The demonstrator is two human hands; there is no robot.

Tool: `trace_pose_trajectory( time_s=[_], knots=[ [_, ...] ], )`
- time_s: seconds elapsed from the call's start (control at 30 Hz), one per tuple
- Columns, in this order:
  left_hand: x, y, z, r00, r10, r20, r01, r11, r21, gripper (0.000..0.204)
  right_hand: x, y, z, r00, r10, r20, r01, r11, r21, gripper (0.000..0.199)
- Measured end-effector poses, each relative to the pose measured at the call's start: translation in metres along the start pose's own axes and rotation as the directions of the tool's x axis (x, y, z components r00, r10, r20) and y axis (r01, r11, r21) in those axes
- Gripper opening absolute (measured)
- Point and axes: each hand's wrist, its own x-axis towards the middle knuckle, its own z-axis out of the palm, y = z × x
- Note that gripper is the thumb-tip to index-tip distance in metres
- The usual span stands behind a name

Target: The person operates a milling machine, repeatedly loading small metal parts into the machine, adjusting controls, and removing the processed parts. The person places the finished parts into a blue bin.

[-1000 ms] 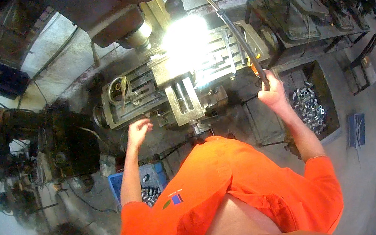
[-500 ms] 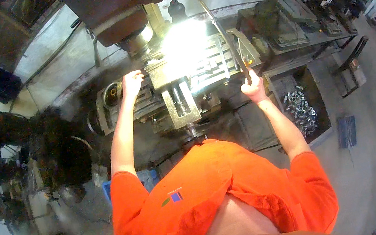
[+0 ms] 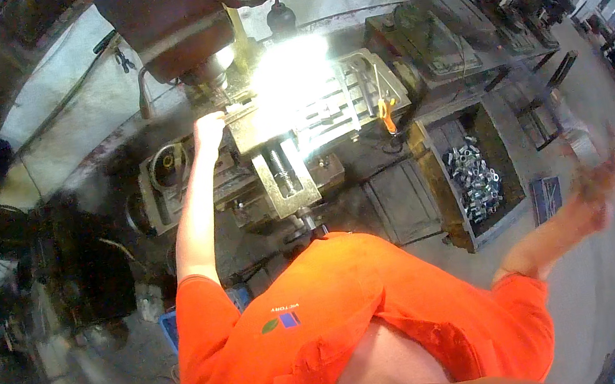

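one round, dark metal wheel [image 3: 169, 163] lies below and left of the left hand [image 3: 210, 132], whose fingers are curled at the near-left end of a heavy, grey metal vise [image 3: 260, 137]; i cannot tell whether they grasp anything. just above those fingers is a dark metal spindle head [image 3: 213, 70] with a bright collar. right of the left hand, the vise sits on a long, slotted, grey metal table [image 3: 334, 128] under white glare. farther right of that hand is an orange-handled tool [image 3: 389, 115]. left of the right hand [image 3: 598, 186] stand a brown-sided square box [image 3: 442, 184] of shiny metal rings [image 3: 474, 175] and, nearer, a small, blue rectangular tray [image 3: 546, 198]. the right hand, well apart from the vise, is too blurred to tell its grip.
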Motion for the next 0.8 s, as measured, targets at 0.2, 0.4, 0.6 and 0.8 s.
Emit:
trace_pose_trajectory(
  time_s=[0.2, 0.4, 0.6, 0.8],
  knots=[
    [0.005, 0.02, -0.003, 0.887, -0.457, 0.063, 0.442, 0.801, -0.403, 0.008, -0.042, 0.029, -0.023, 0.833, 0.142, -0.535, -0.267, 0.95, -0.164, 0.062],
    [0.006, 0.018, 0.011, 0.873, -0.485, -0.059, 0.406, 0.787, -0.465, 0.009, -0.092, 0.127, -0.019, 0.847, 0.516, -0.127, -0.493, 0.853, 0.172, 0.045],
    [0.021, -0.016, 0.015, 0.831, -0.556, 0.03, 0.461, 0.656, -0.598, 0.015, -0.108, 0.146, -0.018, 0.821, 0.565, -0.075, -0.552, 0.821, 0.142, 0.042],
    [0.017, 0.009, 0.0, 0.768, -0.639, -0.041, 0.531, 0.671, -0.518, 0.01, -0.117, 0.153, 0.005, 0.788, 0.615, -0.022, -0.613, 0.787, 0.066, 0.042]
  ],
)
